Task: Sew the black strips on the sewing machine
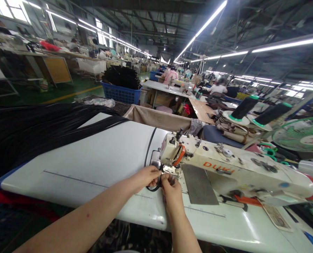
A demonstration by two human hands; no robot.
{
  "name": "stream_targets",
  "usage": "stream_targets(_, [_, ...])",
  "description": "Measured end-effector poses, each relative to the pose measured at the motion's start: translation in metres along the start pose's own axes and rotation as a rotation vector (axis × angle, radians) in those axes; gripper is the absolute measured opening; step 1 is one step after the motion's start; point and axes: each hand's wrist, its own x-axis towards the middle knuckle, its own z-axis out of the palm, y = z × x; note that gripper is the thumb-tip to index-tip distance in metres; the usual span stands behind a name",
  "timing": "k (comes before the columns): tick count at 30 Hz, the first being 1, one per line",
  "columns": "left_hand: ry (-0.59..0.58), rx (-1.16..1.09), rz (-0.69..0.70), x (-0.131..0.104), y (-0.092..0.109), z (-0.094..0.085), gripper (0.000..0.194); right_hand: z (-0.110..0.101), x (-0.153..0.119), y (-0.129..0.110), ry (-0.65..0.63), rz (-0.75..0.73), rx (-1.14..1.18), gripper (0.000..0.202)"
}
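A white sewing machine with orange lettering stands on a pale table. My left hand is closed at the left side of the needle area, its thumb and fingers pinching a thin black strip. The strip curves over the table beside the machine head and loops below my fingers. Just right of it, my right hand is closed in front of the presser foot, fingertips close to the strip. What those fingertips hold is too small to make out.
Long black strips are piled over the table's left side. Behind stands a blue basket of black material. Black thread cones and a green fan are at the right. People sit at machines farther back.
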Motion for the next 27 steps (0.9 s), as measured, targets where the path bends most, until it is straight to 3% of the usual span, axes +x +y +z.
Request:
stream_targets(4, [-0.022, 0.078, -0.050, 0.006, 0.006, 0.000, 0.061, 0.001, 0.002, -0.006, -0.028, -0.100, -0.103, 0.034])
stream_targets(9, [-0.082, 0.079, -0.134, 0.008, 0.018, -0.004, 0.061, 0.005, 0.002, -0.004, 0.053, -0.201, -0.278, 0.030])
stream_targets(14, [-0.147, 0.101, -0.250, 0.014, 0.027, -0.012, 0.042, 0.009, -0.005, -0.005, 0.074, -0.330, -0.459, 0.015])
stream_targets(19, [-0.191, 0.140, -0.299, 0.021, 0.029, -0.017, 0.019, 0.008, -0.011, -0.004, 0.074, -0.406, -0.590, 0.015])
stream_targets(24, [-0.212, 0.196, -0.317, 0.029, 0.026, -0.019, 0.015, 0.004, -0.017, 0.003, 0.087, -0.522, -0.778, 0.025])
stream_targets(27, [-0.237, 0.217, -0.292, 0.030, 0.024, -0.020, 0.017, -0.002, -0.020, 0.001, 0.058, -0.498, -0.786, 0.025])
